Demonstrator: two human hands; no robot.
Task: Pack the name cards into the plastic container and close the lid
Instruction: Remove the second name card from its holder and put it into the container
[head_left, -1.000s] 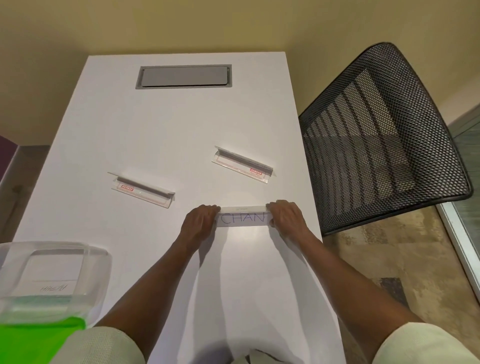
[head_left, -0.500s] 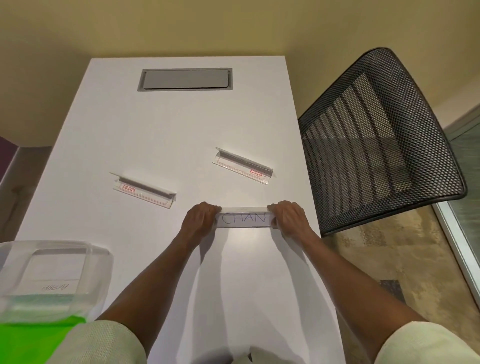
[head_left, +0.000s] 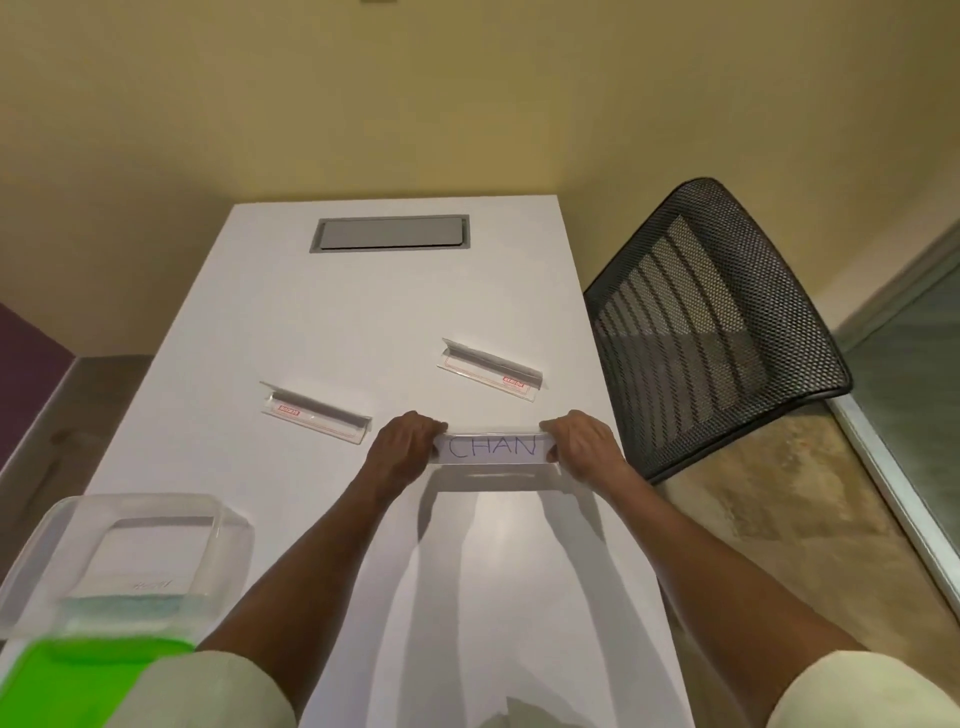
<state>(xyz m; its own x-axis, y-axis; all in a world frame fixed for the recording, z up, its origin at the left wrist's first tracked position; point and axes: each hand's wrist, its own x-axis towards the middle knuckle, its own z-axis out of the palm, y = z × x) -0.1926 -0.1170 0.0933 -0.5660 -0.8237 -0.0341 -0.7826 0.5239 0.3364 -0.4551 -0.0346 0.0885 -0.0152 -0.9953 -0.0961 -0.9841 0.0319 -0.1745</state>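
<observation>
The name card marked CHAN (head_left: 492, 447) is held up off the white tabletop (head_left: 363, 322), its lettered face toward the camera and its shadow falling on the surface just below it. The left hand (head_left: 402, 447) grips its left end with curled fingers, and the right hand (head_left: 582, 444) grips its right end the same way, so the card spans the gap between the two hands. Beyond it lie two more clear name card holders flat on the tabletop: one (head_left: 317, 411) to the left, just beside the left hand, and another (head_left: 492, 368) farther back toward the right edge, each showing a small red label. The clear plastic container (head_left: 124, 561) stands at the near left corner, well apart from the held card, with a slip of paper bearing writing visible through it and a bright green lid (head_left: 78, 675) at its near side. A grey recessed panel (head_left: 389, 234) sits at the far end of the tabletop. A black mesh chair (head_left: 717, 322) stands beside the tabletop's right edge.
</observation>
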